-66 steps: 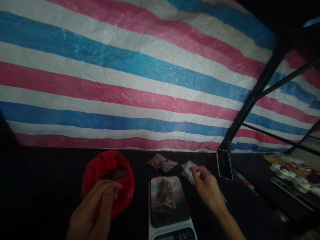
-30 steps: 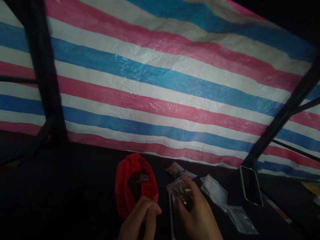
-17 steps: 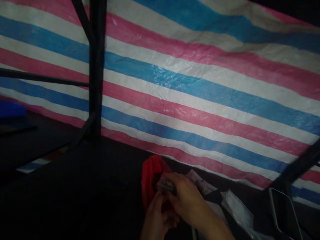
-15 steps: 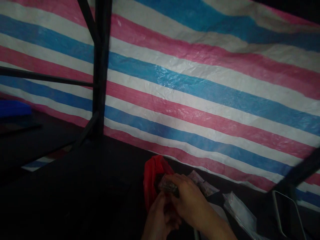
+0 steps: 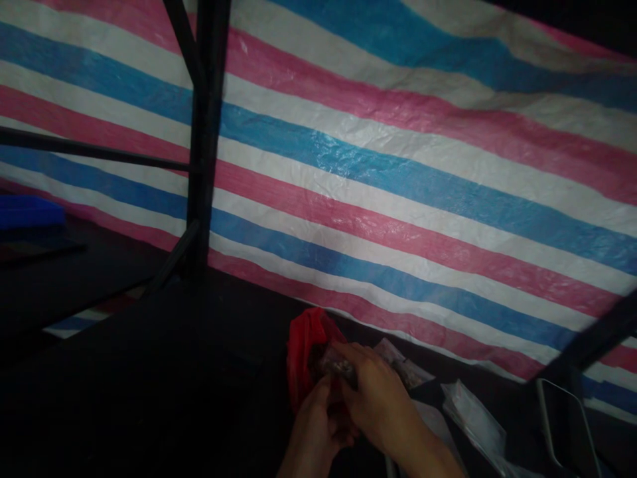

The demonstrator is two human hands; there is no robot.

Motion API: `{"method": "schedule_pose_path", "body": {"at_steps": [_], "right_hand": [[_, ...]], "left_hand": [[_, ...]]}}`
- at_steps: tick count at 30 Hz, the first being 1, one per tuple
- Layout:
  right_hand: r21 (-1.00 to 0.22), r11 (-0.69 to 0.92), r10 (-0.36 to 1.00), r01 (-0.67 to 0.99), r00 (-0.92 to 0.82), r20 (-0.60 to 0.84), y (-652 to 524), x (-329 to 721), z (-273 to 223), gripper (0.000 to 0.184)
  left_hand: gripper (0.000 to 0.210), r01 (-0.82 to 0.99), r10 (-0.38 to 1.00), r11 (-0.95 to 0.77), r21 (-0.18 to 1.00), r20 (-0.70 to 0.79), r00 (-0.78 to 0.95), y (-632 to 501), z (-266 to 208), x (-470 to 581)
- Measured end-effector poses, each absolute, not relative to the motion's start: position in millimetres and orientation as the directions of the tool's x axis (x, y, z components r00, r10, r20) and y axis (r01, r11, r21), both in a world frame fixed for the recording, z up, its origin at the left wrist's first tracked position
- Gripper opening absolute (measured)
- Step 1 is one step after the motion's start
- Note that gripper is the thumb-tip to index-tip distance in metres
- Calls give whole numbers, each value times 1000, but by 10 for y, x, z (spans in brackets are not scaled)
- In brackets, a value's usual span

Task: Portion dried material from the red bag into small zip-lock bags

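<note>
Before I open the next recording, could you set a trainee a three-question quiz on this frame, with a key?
1. The right hand holds:
A) a wooden spoon
B) a small clear plastic pouch with dark contents
C) a pair of scissors

2. True or false: in the picture, the open red plastic bag lies left of the dark rectangular phone.

3. Fill in: pinkish-red, white and ____ stripes cross the wrinkled plastic sheet.

Key: 1 B; 2 true; 3 blue.
</note>
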State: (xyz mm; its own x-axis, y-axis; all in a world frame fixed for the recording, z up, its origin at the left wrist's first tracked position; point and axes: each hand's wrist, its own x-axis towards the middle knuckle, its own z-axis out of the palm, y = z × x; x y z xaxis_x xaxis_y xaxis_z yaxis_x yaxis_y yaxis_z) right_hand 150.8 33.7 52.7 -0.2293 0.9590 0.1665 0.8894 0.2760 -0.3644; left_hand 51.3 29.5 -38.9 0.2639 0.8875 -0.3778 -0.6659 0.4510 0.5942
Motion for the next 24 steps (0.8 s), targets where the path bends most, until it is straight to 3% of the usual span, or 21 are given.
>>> {"method": "schedule_pose_path", "body": {"at_steps": [3, 7, 10, 14, 20, 24], "right_hand": [[-468, 257, 965, 846, -195, 177, 307, 1541, 463, 60], [-716, 257, 964, 649, -121, 237, 259, 1582, 295, 64], [-830, 296, 949, 473, -49, 310, 232, 1610, 182, 57], [-854, 350, 932, 385, -49, 360, 193, 1699, 68, 32], [-868, 308, 930, 390, 68, 361, 3, 1887, 63, 40], [-835, 277, 922, 475, 114, 370, -123, 2003, 139, 37]], "left_hand": [[41, -656, 910, 408, 635, -342, 235, 314, -430, 503], [69, -616, 928, 369, 696, -310, 206, 343, -475, 449], [65, -511, 965, 258, 820, -241, 100, 338, -473, 361], [46, -304, 1000, -5, 953, -3, -26, 290, -404, 278], [48, -31, 984, -176, 984, 176, 6, 191, -194, 345], [32, 98, 961, -278, 956, 276, 37, 120, -79, 376]]}}
